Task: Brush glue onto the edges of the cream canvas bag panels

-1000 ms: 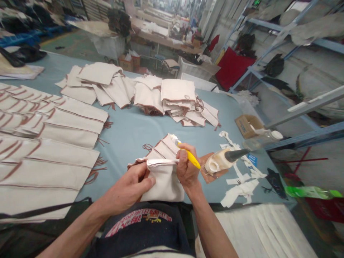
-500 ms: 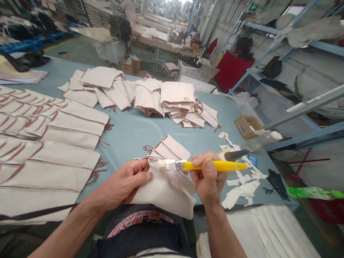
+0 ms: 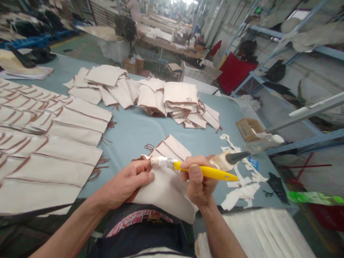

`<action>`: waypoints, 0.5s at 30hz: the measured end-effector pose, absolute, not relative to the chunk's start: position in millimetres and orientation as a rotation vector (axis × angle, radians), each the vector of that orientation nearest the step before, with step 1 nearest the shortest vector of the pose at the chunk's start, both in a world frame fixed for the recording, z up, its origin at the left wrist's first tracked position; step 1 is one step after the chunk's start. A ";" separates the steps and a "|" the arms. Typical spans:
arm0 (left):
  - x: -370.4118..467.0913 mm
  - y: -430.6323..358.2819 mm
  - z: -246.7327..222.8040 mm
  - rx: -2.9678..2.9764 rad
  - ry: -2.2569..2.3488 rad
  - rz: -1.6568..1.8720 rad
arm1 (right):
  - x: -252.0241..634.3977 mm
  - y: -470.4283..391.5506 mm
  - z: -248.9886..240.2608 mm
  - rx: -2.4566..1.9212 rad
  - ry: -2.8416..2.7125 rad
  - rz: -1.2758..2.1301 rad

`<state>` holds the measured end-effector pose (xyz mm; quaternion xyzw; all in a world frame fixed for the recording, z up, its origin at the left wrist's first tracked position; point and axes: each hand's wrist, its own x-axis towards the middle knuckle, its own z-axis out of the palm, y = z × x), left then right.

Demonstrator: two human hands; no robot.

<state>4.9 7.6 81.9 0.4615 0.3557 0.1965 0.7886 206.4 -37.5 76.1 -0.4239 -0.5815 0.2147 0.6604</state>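
Note:
My left hand [image 3: 131,182] grips the upper left edge of a cream fabric piece [image 3: 166,191], thumb on top and fingers hidden beneath. The piece hangs over the table's front edge against my apron. In my right hand [image 3: 201,179] is a yellow-handled paintbrush [image 3: 215,172]; its pale bristles meet the piece's upper edge right beside my left fingertips. Just behind lie a few more cream pieces [image 3: 173,147] with brown edging and a brown cord. A squeeze bottle with a dark nozzle [image 3: 236,157] lies to the right, partly hidden by my right hand.
Overlapping rows of brown-edged cream pieces [image 3: 61,163] cover the table's left side. Loose stacks [image 3: 180,94] lie along the back. On the right are white scraps [image 3: 242,193], a small cardboard box [image 3: 249,129] and a clear jar [image 3: 264,143]. Shelving [image 3: 290,32] rises beyond.
The brush has moved slightly left along the piece's edge, and its handle end has tipped down towards me. My right hand moved left with it; the left hand keeps its hold.

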 end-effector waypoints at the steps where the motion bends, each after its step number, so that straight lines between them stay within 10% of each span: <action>1: 4.6 7.5 81.0 0.965 0.748 0.409 | 204.4 -35.8 74.2 -0.969 -1.336 0.458; 15: 3.3 11.1 79.2 1.191 0.837 0.383 | 199.0 -35.4 65.0 -1.006 -1.305 0.434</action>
